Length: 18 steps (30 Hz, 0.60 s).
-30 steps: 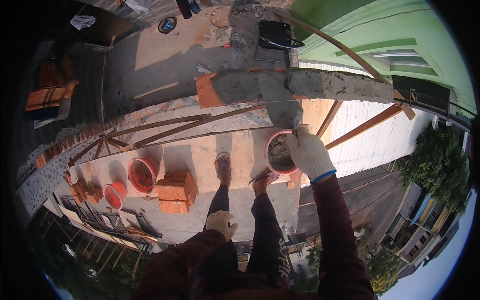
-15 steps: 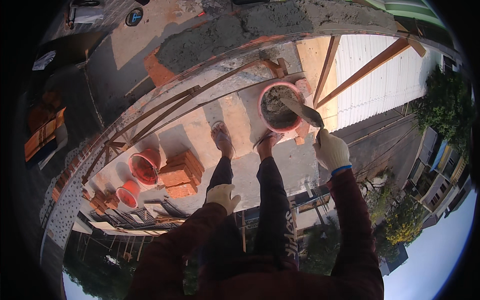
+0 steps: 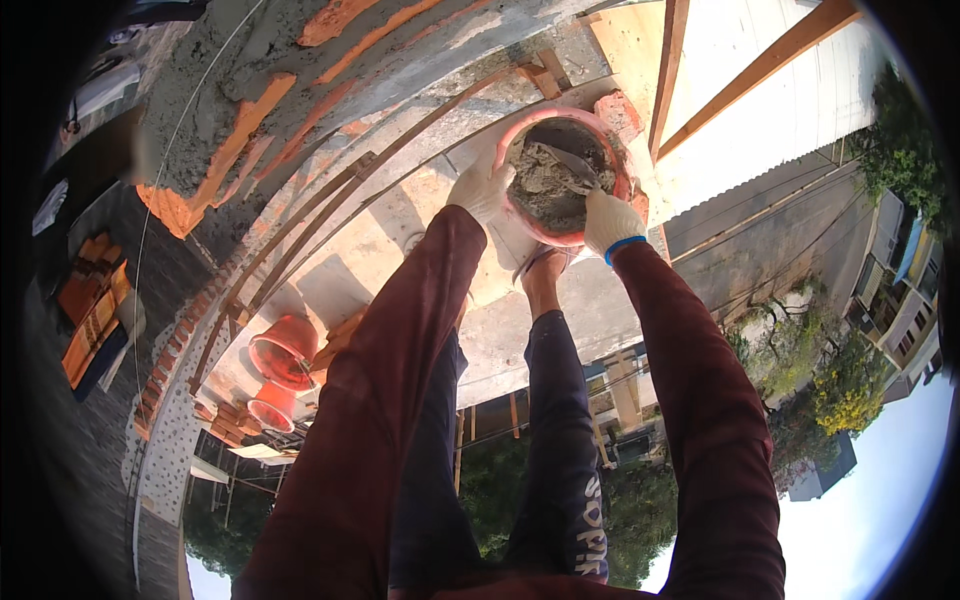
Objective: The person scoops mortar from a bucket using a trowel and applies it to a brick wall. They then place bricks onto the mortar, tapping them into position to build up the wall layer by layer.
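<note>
A round red bucket (image 3: 513,133) holds grey wet mortar (image 3: 548,196) and stands on the walkway by my feet. At its left rim is my gloved left hand (image 3: 480,190), closed on the edge, its fingertips partly hidden. My gloved right hand (image 3: 612,222), at the right side of the bucket's mouth, is wrapped round the handle of a trowel. The trowel blade (image 3: 567,163) lies in the mortar, smeared grey. Most of the handle is hidden by my fingers.
Bricks (image 3: 620,115) lie against the bucket's far right side. A wall with mortar and bricks (image 3: 240,130) rises at the far left. Wooden braces (image 3: 330,200) run beside the walkway. Two more red buckets (image 3: 283,352) stand left; a street (image 3: 740,215) lies below, right.
My left hand has moved from near my knee to the bucket's rim. My right hand has brought the trowel down left into the mortar. The view has shifted, with the wall looming larger.
</note>
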Tool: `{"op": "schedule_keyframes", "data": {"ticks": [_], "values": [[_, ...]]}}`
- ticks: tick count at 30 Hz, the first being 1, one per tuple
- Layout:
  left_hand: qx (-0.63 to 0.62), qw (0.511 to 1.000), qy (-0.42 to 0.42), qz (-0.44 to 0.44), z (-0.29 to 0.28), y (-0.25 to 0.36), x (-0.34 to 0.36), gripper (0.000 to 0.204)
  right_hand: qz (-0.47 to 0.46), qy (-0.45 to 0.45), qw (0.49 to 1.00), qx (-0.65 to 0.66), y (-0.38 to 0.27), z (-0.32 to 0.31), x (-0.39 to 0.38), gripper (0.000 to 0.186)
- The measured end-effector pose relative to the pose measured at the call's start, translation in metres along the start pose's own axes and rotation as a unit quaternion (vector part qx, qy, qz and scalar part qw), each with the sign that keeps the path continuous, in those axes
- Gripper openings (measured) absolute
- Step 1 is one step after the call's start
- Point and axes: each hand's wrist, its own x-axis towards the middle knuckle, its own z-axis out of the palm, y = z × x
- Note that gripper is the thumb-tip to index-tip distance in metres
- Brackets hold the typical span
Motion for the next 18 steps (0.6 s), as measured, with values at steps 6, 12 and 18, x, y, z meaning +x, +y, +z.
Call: {"op": "schedule_keyframes", "data": {"ticks": [6,12,18], "values": [[-0.053,0.999,0.001,0.012,0.015,-0.019,0.002,0.027,0.097,-0.029,0.972,0.212,-0.003,0.045,-0.017,0.037],[-0.078,0.994,-0.041,-0.072,0.029,0.01,-0.046,0.022,0.153,-0.189,0.764,0.598,-0.036,0.007,-0.036,0.031],[-0.128,0.988,-0.037,-0.082,0.04,0.005,-0.063,0.02,0.146,-0.166,0.675,0.704,-0.026,0.04,-0.041,0.025]]}}
